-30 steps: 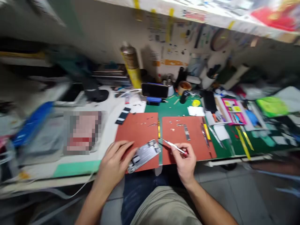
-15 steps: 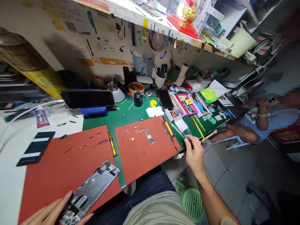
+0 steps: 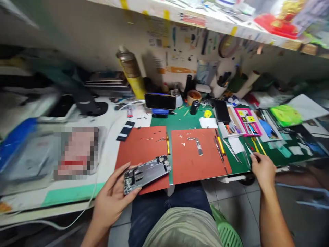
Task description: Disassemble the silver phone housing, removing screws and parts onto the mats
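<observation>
My left hand [image 3: 115, 192] is wrapped round the edges of an opened phone housing [image 3: 147, 173], its inner side facing up and tilted above the left red mat [image 3: 141, 142]. At the bench's front right, my right hand [image 3: 263, 169] is closed in a pinch on slim metal tweezers [image 3: 248, 149]; their tips point away from me and are blurred. Another pair of silver tweezers [image 3: 232, 151] lies to its left. A small logic board [image 3: 199, 147] with tiny parts rests on the right red mat [image 3: 185, 168], and a yellow screwdriver [image 3: 168, 144] lies between the mats.
A phone [image 3: 160, 102] leans on a blue stand behind the mats. Tool trays [image 3: 232, 128] and a dark phone [image 3: 221, 111] stand at back right. A spray can [image 3: 131, 72] is at back left. A shelf [image 3: 218, 29] overhangs the bench; a green stool [image 3: 228, 231] is below.
The view has swung left. My left hand has raised the phone housing off the mat. My right hand has left the silver tweezers on the bench and moved right to the slimmer pair.
</observation>
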A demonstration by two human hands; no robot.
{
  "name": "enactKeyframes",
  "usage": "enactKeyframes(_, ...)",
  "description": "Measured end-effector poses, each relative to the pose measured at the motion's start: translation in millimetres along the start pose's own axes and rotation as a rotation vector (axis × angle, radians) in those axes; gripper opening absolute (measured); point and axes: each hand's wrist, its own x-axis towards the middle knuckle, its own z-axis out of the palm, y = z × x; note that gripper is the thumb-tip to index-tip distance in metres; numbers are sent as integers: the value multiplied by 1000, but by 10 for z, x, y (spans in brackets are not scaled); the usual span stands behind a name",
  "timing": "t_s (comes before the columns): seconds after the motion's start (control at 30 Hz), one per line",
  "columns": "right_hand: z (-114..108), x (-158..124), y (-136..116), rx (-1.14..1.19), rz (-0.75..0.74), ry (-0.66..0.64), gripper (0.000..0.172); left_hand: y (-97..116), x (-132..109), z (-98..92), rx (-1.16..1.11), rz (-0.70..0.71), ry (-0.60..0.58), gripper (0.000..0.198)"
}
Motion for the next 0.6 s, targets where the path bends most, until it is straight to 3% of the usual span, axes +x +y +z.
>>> enactKeyframes(0.17,-18,-118,-110,-76,-88,9,62,12,114,126,-178,-34,103,84)
enactKeyframes(0.43,-31,-306,-251,-238,-175,-58,60,136,227,378,-476,-70,87,83)
enactKeyframes(0.6,-20,-323,-150,-292,-212,-55,57,84,204,445,-560,-73,19,87)
